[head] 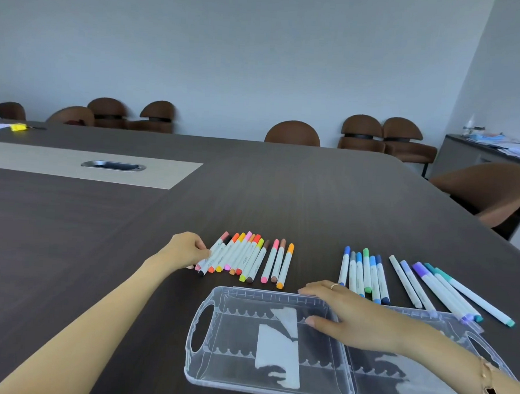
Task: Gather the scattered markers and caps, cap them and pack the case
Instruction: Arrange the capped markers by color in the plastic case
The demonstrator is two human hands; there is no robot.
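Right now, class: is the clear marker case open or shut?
Open. The clear case lies spread flat in two halves on the table, with no markers inside.

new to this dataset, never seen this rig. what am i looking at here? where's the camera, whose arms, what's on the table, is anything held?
No robot here: a person works with bare hands, and the single wide-angle camera sits on their head, looking forward and down. The left hand touches the end of the warm-coloured markers, a row of reds, oranges, pinks and browns; whether it grips one I cannot tell. The right hand, fingers straight, rests flat on the open clear plastic case, which holds no markers yet. Further right lie the blue and green markers, then a looser group of purple and teal markers. All appear capped. Everything sits on a dark wooden table, with brown chairs behind.
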